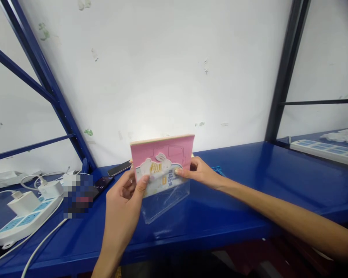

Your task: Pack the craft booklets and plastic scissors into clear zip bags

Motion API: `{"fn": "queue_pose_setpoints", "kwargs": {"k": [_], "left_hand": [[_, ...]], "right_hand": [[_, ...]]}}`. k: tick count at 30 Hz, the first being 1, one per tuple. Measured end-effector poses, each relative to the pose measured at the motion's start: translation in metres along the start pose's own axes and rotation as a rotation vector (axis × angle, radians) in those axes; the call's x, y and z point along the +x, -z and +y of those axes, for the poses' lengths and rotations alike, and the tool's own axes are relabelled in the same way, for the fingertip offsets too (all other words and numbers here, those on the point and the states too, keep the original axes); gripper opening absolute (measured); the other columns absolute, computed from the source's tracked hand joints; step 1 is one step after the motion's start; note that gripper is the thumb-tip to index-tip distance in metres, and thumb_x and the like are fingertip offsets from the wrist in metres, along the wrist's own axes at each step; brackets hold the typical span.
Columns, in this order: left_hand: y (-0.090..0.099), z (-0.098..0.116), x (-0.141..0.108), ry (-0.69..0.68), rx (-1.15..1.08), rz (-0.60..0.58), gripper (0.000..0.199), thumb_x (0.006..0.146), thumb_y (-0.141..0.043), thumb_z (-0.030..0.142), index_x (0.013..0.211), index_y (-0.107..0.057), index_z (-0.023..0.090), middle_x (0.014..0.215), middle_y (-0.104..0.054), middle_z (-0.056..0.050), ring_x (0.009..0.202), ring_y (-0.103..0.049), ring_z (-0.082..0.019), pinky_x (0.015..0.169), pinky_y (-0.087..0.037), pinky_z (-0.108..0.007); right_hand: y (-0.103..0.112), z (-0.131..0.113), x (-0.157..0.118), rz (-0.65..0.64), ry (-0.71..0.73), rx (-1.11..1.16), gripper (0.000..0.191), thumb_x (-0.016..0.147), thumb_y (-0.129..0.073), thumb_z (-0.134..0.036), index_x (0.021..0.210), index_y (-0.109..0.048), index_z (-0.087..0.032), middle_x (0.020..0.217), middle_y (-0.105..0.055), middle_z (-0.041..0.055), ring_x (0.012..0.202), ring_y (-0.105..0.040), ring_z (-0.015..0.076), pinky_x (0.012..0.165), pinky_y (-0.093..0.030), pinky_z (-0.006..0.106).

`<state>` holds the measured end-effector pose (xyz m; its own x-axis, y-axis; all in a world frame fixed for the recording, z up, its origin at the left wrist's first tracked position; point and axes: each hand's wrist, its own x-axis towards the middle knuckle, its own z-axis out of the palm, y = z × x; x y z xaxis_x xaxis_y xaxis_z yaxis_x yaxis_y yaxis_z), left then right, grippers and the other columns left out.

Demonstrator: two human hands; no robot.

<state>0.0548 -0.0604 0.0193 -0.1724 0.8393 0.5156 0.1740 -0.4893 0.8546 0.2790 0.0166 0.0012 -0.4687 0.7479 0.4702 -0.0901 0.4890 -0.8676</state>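
A pink pad of paper (162, 152) with a white rabbit picture and blue lettering is held upright above the blue table. Around its lower part is a clear plastic sleeve (165, 204), whose loose end hangs below the pad. My left hand (126, 193) grips the pad's left side, thumb on the front and fingers behind. On the right side, my right hand (200, 172) pinches the pad with its thumb near the lettering. The fingers behind the pad are partly hidden.
A white power strip (27, 222) with chargers and cables lies on the left of the blue table (234, 200). Beside it are phones (103, 183), partly pixelated. A small blue object (218, 170) lies behind my right wrist. Metal frame posts stand on both sides.
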Motion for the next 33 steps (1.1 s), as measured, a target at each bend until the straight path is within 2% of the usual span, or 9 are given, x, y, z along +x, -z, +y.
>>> {"fn": "queue_pose_setpoints", "kwargs": {"k": [4,9,13,15,18,20,25,30,33], "left_hand": [[0.002,0.002,0.001,-0.04,0.079,0.02,0.04,0.082,-0.075,0.049,0.109,-0.075,0.019,0.097,-0.08,-0.006,0.086,-0.075,-0.024,0.073,-0.06,-0.029],[0.006,-0.004,0.004,-0.118,0.16,0.125,0.026,0.085,-0.073,0.045,0.091,-0.076,0.02,0.093,-0.08,-0.005,0.091,-0.074,-0.022,0.083,-0.057,-0.027],[0.008,-0.011,0.007,-0.104,0.12,0.165,0.025,0.086,-0.072,0.044,0.095,-0.075,0.021,0.093,-0.079,-0.004,0.094,-0.073,-0.021,0.087,-0.056,-0.028],[0.007,-0.013,0.008,-0.091,0.096,0.15,0.025,0.086,-0.072,0.044,0.095,-0.074,0.021,0.094,-0.079,-0.004,0.095,-0.073,-0.021,0.087,-0.055,-0.029],[0.005,-0.014,0.008,-0.064,0.077,0.108,0.027,0.088,-0.069,0.046,0.098,-0.072,0.021,0.098,-0.079,-0.004,0.1,-0.072,-0.022,0.085,-0.054,-0.028],[0.004,-0.015,0.008,-0.049,0.074,0.094,0.027,0.089,-0.068,0.046,0.101,-0.071,0.022,0.102,-0.078,-0.004,0.107,-0.069,-0.023,0.083,-0.053,-0.027],[0.005,-0.013,0.007,-0.02,0.078,0.077,0.03,0.089,-0.067,0.048,0.104,-0.07,0.022,0.106,-0.076,-0.004,0.114,-0.065,-0.025,0.079,-0.051,-0.026],[0.005,-0.012,0.004,0.036,0.084,0.032,0.039,0.088,-0.066,0.053,0.112,-0.069,0.023,0.107,-0.074,-0.003,0.097,-0.066,-0.022,0.076,-0.049,-0.027],[0.004,-0.013,0.003,0.053,0.106,0.024,0.042,0.088,-0.065,0.055,0.115,-0.068,0.023,0.104,-0.072,-0.003,0.083,-0.062,-0.019,0.07,-0.046,-0.027]], "right_hand": [[-0.002,-0.003,-0.002,-0.001,-0.004,-0.031,0.032,0.082,-0.08,-0.047,0.097,-0.077,-0.019,0.096,-0.075,0.0069,0.086,-0.066,0.0201,0.075,-0.052,0.033],[0.007,-0.008,0.004,-0.107,0.035,-0.16,0.039,0.084,-0.075,-0.055,0.105,-0.076,-0.021,0.104,-0.074,0.0074,0.092,-0.065,0.021,0.08,-0.051,0.034],[0.042,-0.012,0.015,-0.137,0.055,-0.175,0.063,0.098,-0.038,-0.071,0.12,-0.069,-0.021,0.108,-0.074,0.0118,0.1,-0.067,0.0235,0.091,-0.049,0.04],[0.067,-0.012,0.017,-0.082,-0.084,-0.389,0.07,0.1,-0.026,-0.071,0.119,-0.066,-0.018,0.099,-0.074,0.0136,0.093,-0.068,0.0246,0.089,-0.049,0.041],[0.104,-0.007,0.013,-0.085,-0.56,-1.048,0.062,0.096,-0.039,-0.071,0.105,-0.067,-0.017,0.099,-0.071,0.016,0.093,-0.066,0.0296,0.084,-0.047,0.042],[0.121,0.001,0.007,-0.127,-0.806,-1.183,0.056,0.09,-0.053,-0.068,0.098,-0.067,-0.015,0.086,-0.069,0.0172,0.086,-0.067,0.0348,0.077,-0.048,0.046],[0.131,0.019,-0.001,-0.304,-1.012,-0.98,0.057,0.077,-0.073,-0.061,0.111,-0.058,-0.018,0.074,-0.063,0.0047,0.068,-0.066,0.0242,0.063,-0.052,0.037],[0.116,0.024,0.001,-0.481,-0.911,-0.766,0.067,0.064,-0.08,-0.067,0.107,-0.056,-0.021,0.082,-0.061,-0.0006,0.067,-0.061,0.0153,0.064,-0.052,0.03],[0.106,0.023,0.002,-0.524,-0.828,-0.701,0.06,0.063,-0.082,-0.064,0.095,-0.055,-0.021,0.084,-0.062,-0.0002,0.067,-0.06,0.0145,0.063,-0.051,0.029]]}}
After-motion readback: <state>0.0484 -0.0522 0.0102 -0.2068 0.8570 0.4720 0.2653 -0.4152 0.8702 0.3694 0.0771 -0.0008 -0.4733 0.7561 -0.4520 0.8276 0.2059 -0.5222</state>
